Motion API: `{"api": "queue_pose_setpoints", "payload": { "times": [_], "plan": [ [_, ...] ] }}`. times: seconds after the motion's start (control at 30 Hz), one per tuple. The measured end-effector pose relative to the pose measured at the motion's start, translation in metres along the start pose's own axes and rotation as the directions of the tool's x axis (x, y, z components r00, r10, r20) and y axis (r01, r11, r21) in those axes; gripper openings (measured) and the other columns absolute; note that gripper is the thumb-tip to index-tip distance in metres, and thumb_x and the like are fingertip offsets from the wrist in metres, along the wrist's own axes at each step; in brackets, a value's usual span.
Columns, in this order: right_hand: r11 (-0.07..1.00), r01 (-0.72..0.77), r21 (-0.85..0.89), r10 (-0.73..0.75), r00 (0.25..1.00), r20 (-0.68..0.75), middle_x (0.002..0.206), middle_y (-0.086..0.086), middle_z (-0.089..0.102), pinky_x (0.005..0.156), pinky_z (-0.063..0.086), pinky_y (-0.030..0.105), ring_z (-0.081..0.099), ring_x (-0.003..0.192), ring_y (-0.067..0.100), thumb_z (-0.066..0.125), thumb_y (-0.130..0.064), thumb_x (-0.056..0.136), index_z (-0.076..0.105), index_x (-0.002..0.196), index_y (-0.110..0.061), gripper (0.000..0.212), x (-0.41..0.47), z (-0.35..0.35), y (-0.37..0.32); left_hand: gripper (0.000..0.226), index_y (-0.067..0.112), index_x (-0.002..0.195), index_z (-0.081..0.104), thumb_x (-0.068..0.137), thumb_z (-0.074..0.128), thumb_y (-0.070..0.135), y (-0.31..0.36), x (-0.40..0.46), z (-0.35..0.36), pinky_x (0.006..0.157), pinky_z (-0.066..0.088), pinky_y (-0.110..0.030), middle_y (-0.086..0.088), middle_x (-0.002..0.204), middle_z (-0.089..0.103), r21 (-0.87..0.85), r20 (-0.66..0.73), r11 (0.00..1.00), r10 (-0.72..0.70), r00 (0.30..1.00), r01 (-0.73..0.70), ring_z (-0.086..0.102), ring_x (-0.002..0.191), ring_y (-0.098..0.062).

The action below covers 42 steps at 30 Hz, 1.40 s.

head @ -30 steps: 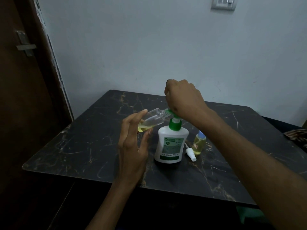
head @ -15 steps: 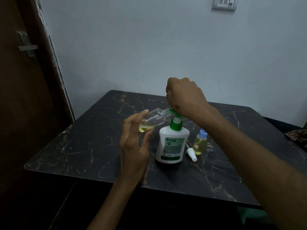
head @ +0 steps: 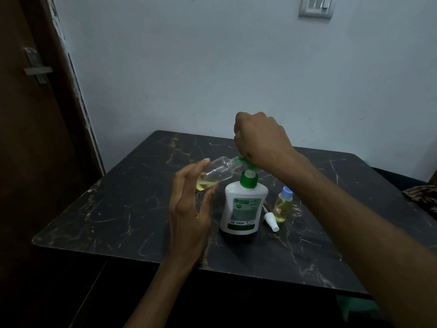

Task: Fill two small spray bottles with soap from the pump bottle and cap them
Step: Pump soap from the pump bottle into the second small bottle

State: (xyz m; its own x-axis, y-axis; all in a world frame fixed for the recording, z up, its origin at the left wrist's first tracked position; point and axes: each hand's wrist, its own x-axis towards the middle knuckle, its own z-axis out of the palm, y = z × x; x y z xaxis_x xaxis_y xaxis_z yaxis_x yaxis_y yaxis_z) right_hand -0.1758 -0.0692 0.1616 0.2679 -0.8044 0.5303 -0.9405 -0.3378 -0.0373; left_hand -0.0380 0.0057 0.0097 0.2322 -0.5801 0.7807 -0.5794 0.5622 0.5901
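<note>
Head: hands (head: 260,138) (right fisted) on pump bottle (head: 243,209).

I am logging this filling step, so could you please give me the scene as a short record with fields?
surface: black marble-look table
pump bottle: white with green pump, upright near the table's middle
left hand: pinches a clear small bottle, tilted, mouth at the pump spout, a little yellow soap in its low end
right hand: fist pressing on the pump head
second small bottle: upright to the right of the pump bottle, nearly full, blue cap on
loose part: white spray cap lying on the table between the two
</note>
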Motion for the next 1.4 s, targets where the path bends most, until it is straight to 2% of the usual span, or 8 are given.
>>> {"api": "queue_pose_setpoints", "payload": {
  "times": [0.17,0.53,0.67,0.87,1.03,1.13,1.23,1.4],
  "plan": [
    [1.000,0.008,0.016,-0.008,1.000,0.025,0.089,0.006,0.051,0.061,0.038,0.035,0.047,0.073,0.022,0.055,-0.009,0.095,0.057,0.105,-0.010,0.010,-0.005,0.008,-0.001,0.055,0.023,0.151,0.054,0.101,0.071,0.008,-0.001,0.000,0.000,0.104,0.044,-0.007,0.009,0.144,0.049,0.006,-0.004,1.000,0.004,1.000,-0.004,0.052,0.130,0.005],
    [1.000,0.008,0.013,-0.008,1.000,-0.020,0.090,0.007,0.057,0.061,0.045,0.038,0.052,0.074,0.024,0.054,-0.013,0.096,0.058,0.101,-0.011,0.007,-0.001,0.010,0.003,0.055,0.025,0.152,0.053,0.102,0.069,0.009,-0.001,0.000,0.000,0.104,0.049,-0.013,0.006,0.146,0.050,-0.006,0.002,1.000,0.008,1.000,-0.008,0.056,0.130,-0.007],
    [1.000,0.001,0.014,-0.001,1.000,-0.010,0.088,0.007,0.055,0.059,0.039,0.036,0.049,0.072,0.023,0.052,-0.013,0.096,0.056,0.098,-0.010,0.005,-0.002,0.010,0.003,0.055,0.021,0.152,0.054,0.102,0.070,0.006,0.000,0.000,0.000,0.102,0.044,-0.006,0.004,0.145,0.051,0.001,-0.003,1.000,0.006,1.000,-0.006,0.054,0.128,-0.004],
    [1.000,0.009,0.006,-0.009,1.000,-0.027,0.085,0.006,0.054,0.058,0.038,0.033,0.043,0.063,0.017,0.051,-0.015,0.097,0.056,0.097,-0.011,0.007,0.005,0.007,0.004,0.054,0.024,0.152,0.053,0.102,0.069,0.010,0.000,0.001,0.000,0.105,0.046,-0.009,0.011,0.145,0.047,0.000,0.004,1.000,0.008,1.000,-0.008,0.055,0.130,-0.007],
    [0.999,-0.016,0.050,0.015,1.000,0.009,0.086,0.006,0.053,0.052,0.032,0.031,0.044,0.064,0.019,0.051,-0.013,0.096,0.059,0.099,-0.011,0.009,0.000,0.014,0.005,0.054,0.021,0.152,0.054,0.102,0.069,0.008,0.001,0.001,-0.001,0.104,0.047,-0.010,0.007,0.145,0.050,0.008,-0.001,1.000,0.011,1.000,-0.011,0.056,0.129,-0.009],
    [0.998,-0.021,0.052,0.021,1.000,-0.011,0.086,0.006,0.057,0.054,0.039,0.032,0.048,0.065,0.019,0.052,-0.015,0.095,0.059,0.097,-0.011,0.008,0.002,0.013,0.007,0.055,0.018,0.154,0.052,0.102,0.069,0.009,0.002,0.001,0.000,0.101,0.046,-0.007,0.007,0.144,0.050,0.002,0.000,1.000,-0.009,1.000,0.009,0.056,0.125,-0.001],
    [0.999,-0.008,0.043,0.009,1.000,-0.025,0.088,0.006,0.061,0.062,0.052,0.037,0.055,0.070,0.021,0.052,-0.018,0.096,0.060,0.097,-0.012,0.010,0.007,0.011,0.007,0.057,0.012,0.154,0.049,0.102,0.069,0.010,0.001,0.000,0.001,0.101,0.043,-0.003,0.008,0.142,0.049,-0.001,-0.004,0.999,-0.032,0.999,0.032,0.055,0.122,0.007],
    [0.997,-0.023,0.070,0.023,1.000,0.004,0.090,0.007,0.060,0.060,0.045,0.035,0.054,0.072,0.023,0.049,-0.017,0.098,0.061,0.098,-0.012,0.012,0.005,0.016,0.007,0.052,0.008,0.151,0.053,0.101,0.070,0.010,0.002,0.001,0.000,0.102,0.043,-0.004,0.006,0.141,0.051,0.010,-0.018,1.000,-0.022,1.000,0.022,0.053,0.125,0.009]
  ]
}}
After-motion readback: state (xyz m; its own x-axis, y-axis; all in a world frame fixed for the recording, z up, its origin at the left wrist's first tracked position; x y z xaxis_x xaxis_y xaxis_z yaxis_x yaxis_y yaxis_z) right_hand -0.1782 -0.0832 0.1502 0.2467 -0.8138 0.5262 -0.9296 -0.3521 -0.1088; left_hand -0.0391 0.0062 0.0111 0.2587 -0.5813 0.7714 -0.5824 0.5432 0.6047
